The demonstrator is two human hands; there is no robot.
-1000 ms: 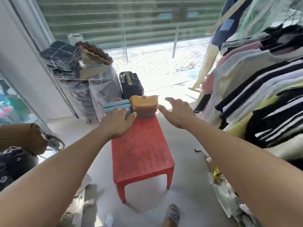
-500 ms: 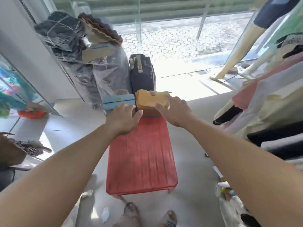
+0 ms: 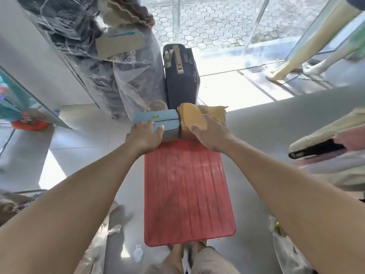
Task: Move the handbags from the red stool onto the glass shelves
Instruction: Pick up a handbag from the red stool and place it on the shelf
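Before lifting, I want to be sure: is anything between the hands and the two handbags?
Nothing visible. The left hand lies on the blue handbag and the right hand on the tan handbag.

There was one view only, from a wide-angle camera on the person's head. It looked forward and steeply down along both outstretched arms, so the stool (image 3: pixel 187 190) ran lengthwise from 6 o'clock toward 12 o'clock, close below. The person's own feet (image 3: pixel 177 256) showed at 6 o'clock. The glass front (image 3: pixel 217 20) stood farther off at 12 o'clock, its lines bowed at the edges by the lens.
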